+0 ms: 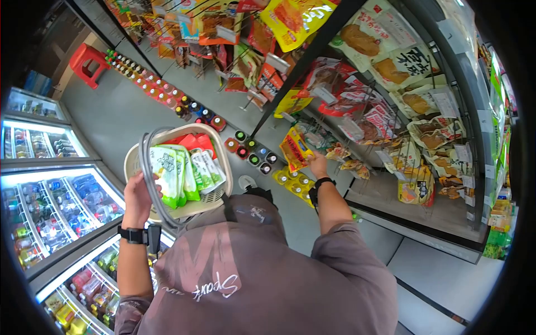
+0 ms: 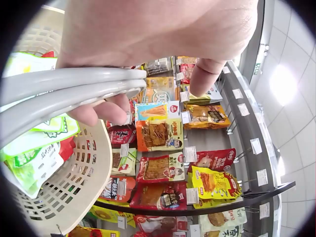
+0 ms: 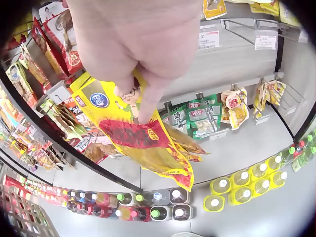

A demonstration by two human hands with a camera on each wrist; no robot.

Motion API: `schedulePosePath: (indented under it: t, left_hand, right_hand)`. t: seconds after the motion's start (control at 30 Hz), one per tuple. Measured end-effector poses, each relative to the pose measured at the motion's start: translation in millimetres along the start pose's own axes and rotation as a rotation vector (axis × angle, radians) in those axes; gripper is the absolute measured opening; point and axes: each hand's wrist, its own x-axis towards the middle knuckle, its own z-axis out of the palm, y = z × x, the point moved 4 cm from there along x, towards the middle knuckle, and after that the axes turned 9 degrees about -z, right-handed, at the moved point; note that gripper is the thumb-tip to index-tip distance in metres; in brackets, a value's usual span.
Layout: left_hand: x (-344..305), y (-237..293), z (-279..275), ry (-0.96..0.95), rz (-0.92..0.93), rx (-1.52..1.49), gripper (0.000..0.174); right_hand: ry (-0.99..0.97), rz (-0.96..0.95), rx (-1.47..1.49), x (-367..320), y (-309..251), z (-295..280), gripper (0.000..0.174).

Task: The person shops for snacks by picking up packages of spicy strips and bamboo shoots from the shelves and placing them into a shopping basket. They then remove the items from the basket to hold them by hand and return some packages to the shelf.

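Observation:
My left hand [image 1: 139,195] grips the grey handles [image 2: 74,91] of a cream shopping basket [image 1: 218,137], with fingers curled under them. Inside the basket lie several green-and-white snack packets [image 1: 169,170] and a red packet [image 1: 195,142]. My right hand [image 3: 140,44] pinches the top of a yellow-and-red snack packet [image 3: 133,133] between thumb and fingers. In the right wrist view that packet hangs tilted, with the edges of more yellow packaging showing behind it. The head view has my right hand [image 1: 318,166] beside the lower part of the snack rack.
Hooks with hanging snack packets [image 1: 416,100] fill the rack on the right. Green packets [image 3: 202,118] hang low behind my right hand. Drink bottles [image 1: 254,152] and yellow bottles [image 3: 242,185] line the floor. Lit drink fridges [image 1: 67,206] stand left, a red stool [image 1: 88,66] farther off.

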Motion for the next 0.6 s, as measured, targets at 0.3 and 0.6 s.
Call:
schedulePosePath:
  t: [0.3,0.6]
  left_hand:
    - [11.1,2.3,-10.8,-0.036,-0.018,0.012,0.033]
    - [24.9,5.9,-13.7,-0.097,-0.039,0.006,0.031]
  right_hand:
    - [-0.044,-0.074,0.112,-34.4,-27.6,-9.2,0.014]
    - [-0.304,-0.166,0.075,-96.9,-147.7,-5.6,0.012]
